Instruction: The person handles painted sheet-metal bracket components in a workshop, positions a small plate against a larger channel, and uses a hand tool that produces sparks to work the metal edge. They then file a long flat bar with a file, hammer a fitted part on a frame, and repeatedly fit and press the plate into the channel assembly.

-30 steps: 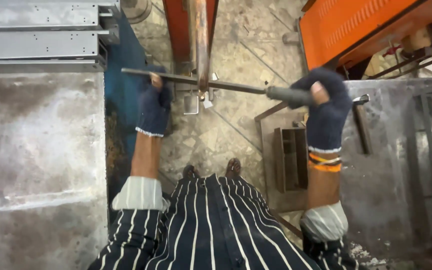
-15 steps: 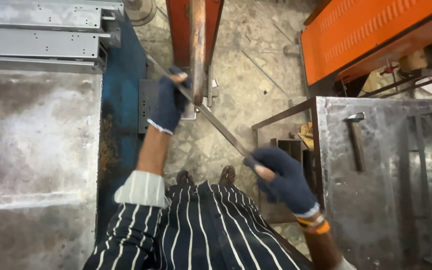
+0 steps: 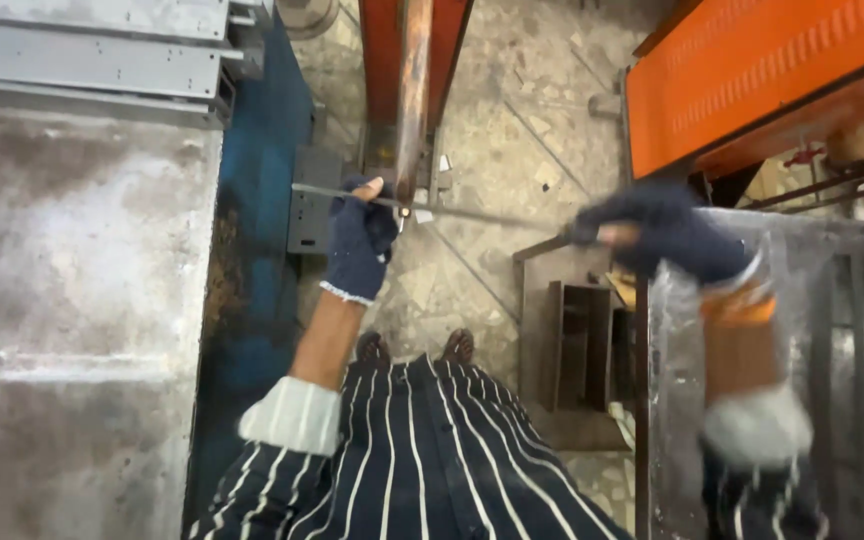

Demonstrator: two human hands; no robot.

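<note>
stained stone floor (image 3: 512, 110), grey metal bench (image 3: 72, 300) — both gloved hands, left hand (image 3: 360, 238), right hand (image 3: 657, 228), gripping thin rod (image 3: 472, 212)

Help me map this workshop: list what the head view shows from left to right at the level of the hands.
Grey metal sheet → blue machine frame → left hand → rusty upright bar → thin rod → right hand.

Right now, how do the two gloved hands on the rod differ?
The left hand is sharp in the picture; the right hand is blurred. The left grips the rod near its left end, close to the rusty upright bar; the right grips its far right end, beside the grey metal table. The left glove leaves fingertips bare; the right's fingers cannot be made out. Both wear dark blue gloves and rolled striped sleeves.
</note>
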